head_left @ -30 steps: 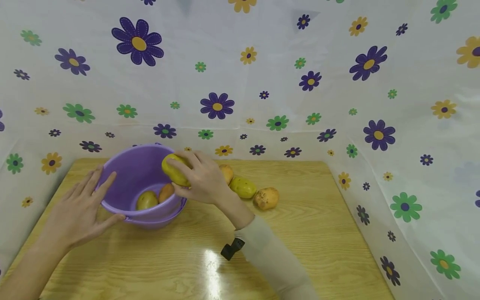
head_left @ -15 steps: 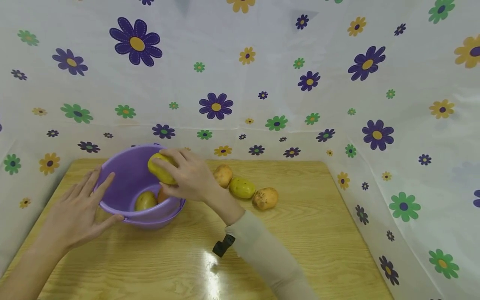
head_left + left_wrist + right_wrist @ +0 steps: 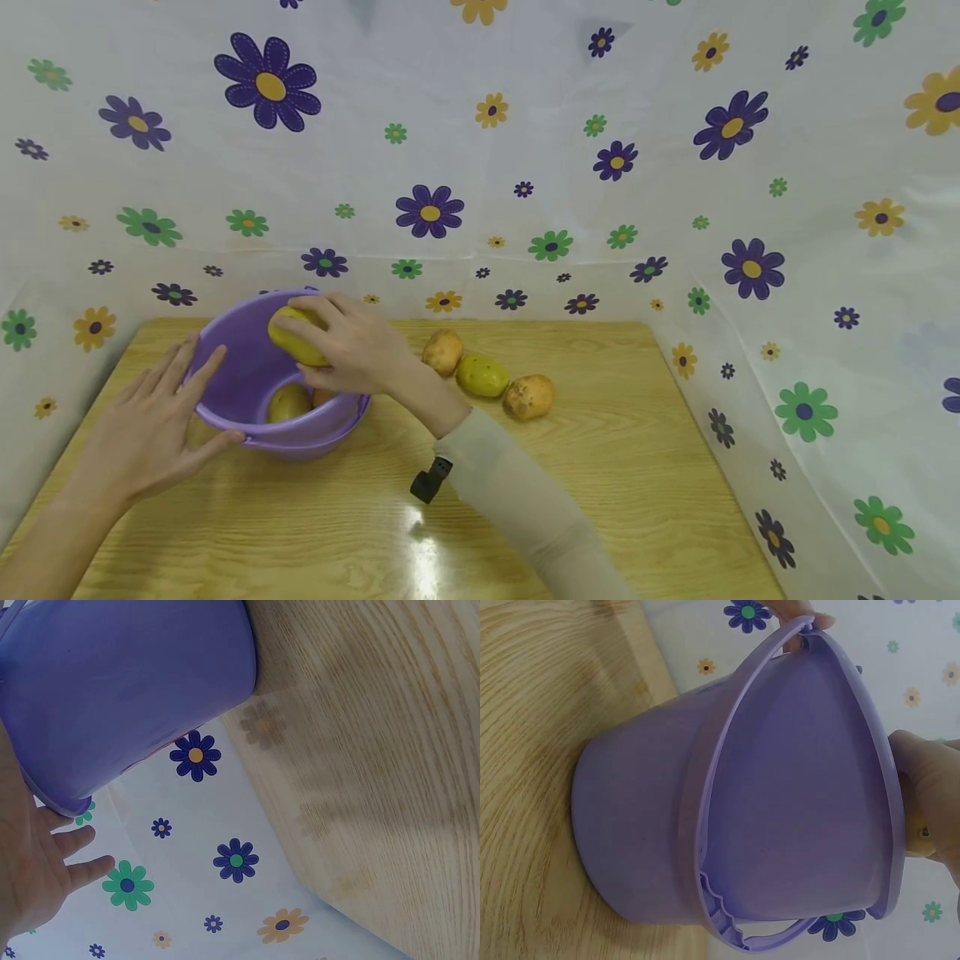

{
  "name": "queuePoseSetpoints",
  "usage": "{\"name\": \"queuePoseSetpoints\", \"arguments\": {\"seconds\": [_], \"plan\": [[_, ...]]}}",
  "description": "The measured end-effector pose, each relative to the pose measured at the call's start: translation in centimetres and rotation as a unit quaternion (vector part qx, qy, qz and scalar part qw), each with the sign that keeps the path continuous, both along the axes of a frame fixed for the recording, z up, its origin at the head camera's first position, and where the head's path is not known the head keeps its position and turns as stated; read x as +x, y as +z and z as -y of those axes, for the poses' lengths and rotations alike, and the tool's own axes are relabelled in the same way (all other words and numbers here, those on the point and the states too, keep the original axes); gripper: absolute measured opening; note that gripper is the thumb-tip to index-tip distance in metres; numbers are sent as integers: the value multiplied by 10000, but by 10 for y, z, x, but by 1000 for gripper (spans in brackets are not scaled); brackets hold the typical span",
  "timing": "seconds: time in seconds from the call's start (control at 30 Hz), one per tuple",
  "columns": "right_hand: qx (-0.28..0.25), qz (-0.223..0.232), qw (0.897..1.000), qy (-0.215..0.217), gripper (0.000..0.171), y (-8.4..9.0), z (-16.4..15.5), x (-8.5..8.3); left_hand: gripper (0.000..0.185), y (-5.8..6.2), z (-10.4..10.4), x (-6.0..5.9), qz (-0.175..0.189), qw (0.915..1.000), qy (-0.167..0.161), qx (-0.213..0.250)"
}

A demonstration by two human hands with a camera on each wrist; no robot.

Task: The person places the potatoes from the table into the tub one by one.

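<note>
A purple bucket [image 3: 242, 367] stands at the table's left, its handle hanging down on the near side in the right wrist view. My left hand [image 3: 150, 425] rests against its left rim with spread, fairly straight fingers, the thumb at the front rim. Over the bucket's opening, my right hand [image 3: 360, 346] grips a yellow potato [image 3: 287, 337] between thumb and fingers; part of this potato [image 3: 916, 829] shows beyond the rim in the right wrist view. Inside lie a greenish-brown potato [image 3: 288, 403] and a browner one [image 3: 322, 397], partly hidden by the rim and right hand.
Right of the bucket, a tan potato [image 3: 442, 352], a yellow-green potato [image 3: 482, 376] and a blotchy tan potato [image 3: 529, 397] lie in a row on the wooden table [image 3: 630, 500]. A flower-printed white sheet [image 3: 555, 100] encloses the back and sides.
My right hand has moved left with the yellow potato, from the bucket's right rim to over its opening. The left hand has stayed at the rim.
</note>
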State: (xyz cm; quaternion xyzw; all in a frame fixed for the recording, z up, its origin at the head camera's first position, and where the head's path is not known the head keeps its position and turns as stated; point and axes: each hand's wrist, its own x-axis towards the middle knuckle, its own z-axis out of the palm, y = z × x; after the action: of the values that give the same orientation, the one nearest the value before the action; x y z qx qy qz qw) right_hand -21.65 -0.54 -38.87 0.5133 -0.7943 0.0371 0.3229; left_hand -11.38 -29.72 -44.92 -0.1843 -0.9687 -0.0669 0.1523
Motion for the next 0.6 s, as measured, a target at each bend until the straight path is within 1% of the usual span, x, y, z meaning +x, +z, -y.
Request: {"name": "queuePoseSetpoints", "arguments": {"seconds": [0.17, 0.43, 0.6], "plan": [[310, 227, 9992, -69, 58, 1, 7, -2, 113, 0, -1, 1, 2, 10000, 10, 10], [604, 594, 9964, -71, 58, 5, 16, -6, 113, 0, 0, 1, -9, 10000, 14, -9], [951, 778, 9921, -256, 60, 4, 21, -10, 113, -1, 0, 1, -73, 10000, 5, 10]]}}
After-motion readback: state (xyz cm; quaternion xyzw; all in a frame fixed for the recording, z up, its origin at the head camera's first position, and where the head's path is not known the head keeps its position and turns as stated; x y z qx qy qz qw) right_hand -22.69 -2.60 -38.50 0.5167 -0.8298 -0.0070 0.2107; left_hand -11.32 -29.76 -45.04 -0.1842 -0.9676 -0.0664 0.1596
